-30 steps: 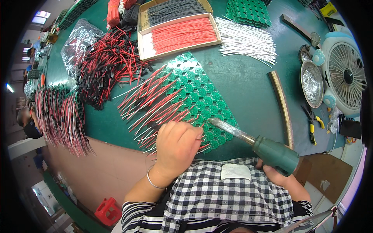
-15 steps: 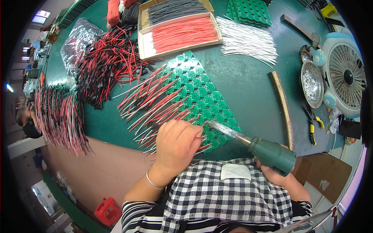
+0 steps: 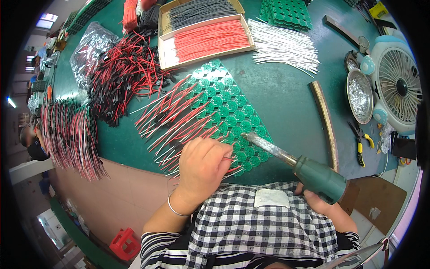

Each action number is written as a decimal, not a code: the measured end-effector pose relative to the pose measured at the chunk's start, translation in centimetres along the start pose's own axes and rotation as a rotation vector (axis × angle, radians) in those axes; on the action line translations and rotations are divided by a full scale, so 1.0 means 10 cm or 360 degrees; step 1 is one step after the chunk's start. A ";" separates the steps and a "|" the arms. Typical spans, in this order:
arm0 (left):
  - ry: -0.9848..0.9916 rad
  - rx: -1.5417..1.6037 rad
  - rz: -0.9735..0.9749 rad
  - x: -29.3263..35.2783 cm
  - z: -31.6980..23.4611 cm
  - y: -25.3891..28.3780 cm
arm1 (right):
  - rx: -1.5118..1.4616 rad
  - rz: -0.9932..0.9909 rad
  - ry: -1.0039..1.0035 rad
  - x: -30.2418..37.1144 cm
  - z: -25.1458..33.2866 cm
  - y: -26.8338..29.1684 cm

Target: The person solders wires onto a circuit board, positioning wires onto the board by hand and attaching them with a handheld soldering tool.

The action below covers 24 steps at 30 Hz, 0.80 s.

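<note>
Head view looking down, and plenty is masked: the right hand (image 3: 324,206) is mostly tucked behind the green handle of the soldering iron (image 3: 295,163) and the checked apron (image 3: 264,224), so only knuckles show; it is wrapped round that handle, though the fingers themselves can't be made out. The iron's metal tip sits on the near edge of the green circuit-board panel (image 3: 228,107), just beside the left hand (image 3: 201,168). That left hand is curled, fingertips pinched on a thin red wire (image 3: 229,158) at the panel's near corner; whether wire and tip actually touch is too fine to tell. Red and white leads fan out from the panel beyond the left hand, partly covered by it.

Further out from the left hand: a tangle of red-and-black wires (image 3: 121,80), and a clear plastic bag (image 3: 92,47). Well beyond both hands, a cardboard tray of cut red wires (image 3: 208,40), with loose white wires (image 3: 282,45) beside it. Off past the right hand stand a small pale fan (image 3: 396,87), a metal dish (image 3: 359,95), yellow-handled cutters (image 3: 360,143) and a curved wooden strip (image 3: 324,121).
</note>
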<state>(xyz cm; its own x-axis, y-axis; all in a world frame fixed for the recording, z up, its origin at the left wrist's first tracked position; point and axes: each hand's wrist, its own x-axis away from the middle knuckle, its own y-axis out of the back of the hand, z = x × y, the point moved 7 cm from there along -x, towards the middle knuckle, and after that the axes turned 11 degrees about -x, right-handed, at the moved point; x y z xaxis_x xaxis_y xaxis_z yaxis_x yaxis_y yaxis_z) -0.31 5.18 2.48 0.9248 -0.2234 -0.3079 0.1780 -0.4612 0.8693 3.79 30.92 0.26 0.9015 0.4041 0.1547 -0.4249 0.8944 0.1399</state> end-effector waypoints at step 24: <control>0.0096 -0.0119 -0.0050 -0.05 -0.01 -0.07 | 0.0251 0.0071 0.0335 -0.23 0.30 -0.10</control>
<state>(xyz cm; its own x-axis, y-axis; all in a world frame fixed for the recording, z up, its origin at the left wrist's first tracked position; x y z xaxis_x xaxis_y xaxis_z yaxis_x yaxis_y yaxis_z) -0.87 5.74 2.06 0.9365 -0.1565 -0.3138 0.2300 -0.4011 0.8867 1.91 28.55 2.73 0.8719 0.4880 -0.0404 -0.4570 0.8405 0.2911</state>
